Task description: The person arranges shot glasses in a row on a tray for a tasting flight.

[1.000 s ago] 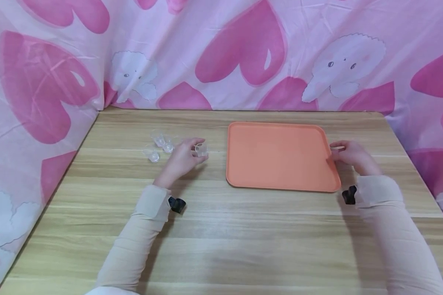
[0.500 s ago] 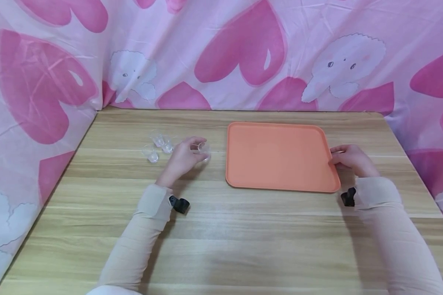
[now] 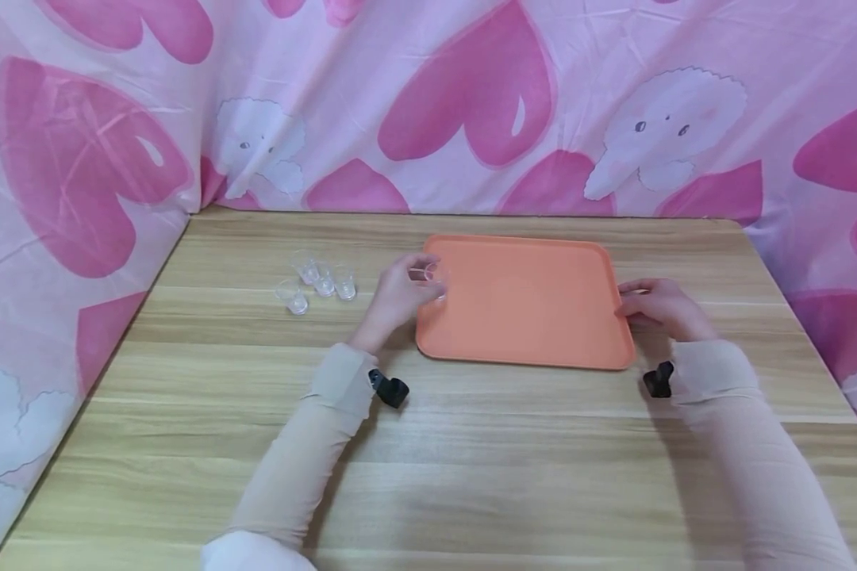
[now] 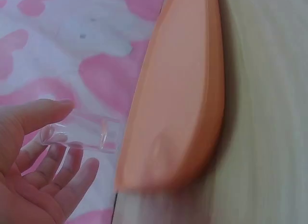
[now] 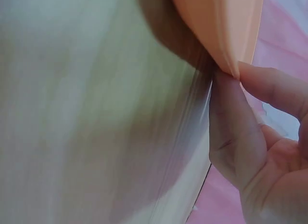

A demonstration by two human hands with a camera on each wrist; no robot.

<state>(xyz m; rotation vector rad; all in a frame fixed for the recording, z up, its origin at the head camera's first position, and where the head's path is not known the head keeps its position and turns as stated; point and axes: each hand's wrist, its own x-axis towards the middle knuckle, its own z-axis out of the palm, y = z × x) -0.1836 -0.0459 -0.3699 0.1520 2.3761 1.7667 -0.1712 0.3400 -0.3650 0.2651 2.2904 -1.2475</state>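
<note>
My left hand (image 3: pixel 400 293) holds a small clear cup (image 3: pixel 436 279) over the left edge of the orange tray (image 3: pixel 528 305). In the left wrist view the thumb and fingers of the left hand (image 4: pixel 43 161) are round the clear cup (image 4: pixel 84 132), beside the tray (image 4: pixel 173 89). At the tray's right edge my right hand (image 3: pixel 660 305) pinches the rim. The right wrist view has the right hand (image 5: pixel 260 137) with thumb and finger on the rim of the tray (image 5: pixel 216 31).
Several clear cups (image 3: pixel 324 284) stand close together on the left part of the wooden table (image 3: pixel 471 460). A pink patterned cloth (image 3: pixel 464 87) hangs behind the table and along its sides.
The left hand has moved right with its cup, from the table to above the tray's left edge. The tray and my right hand have shifted slightly left; the right fingers now grip the rim.
</note>
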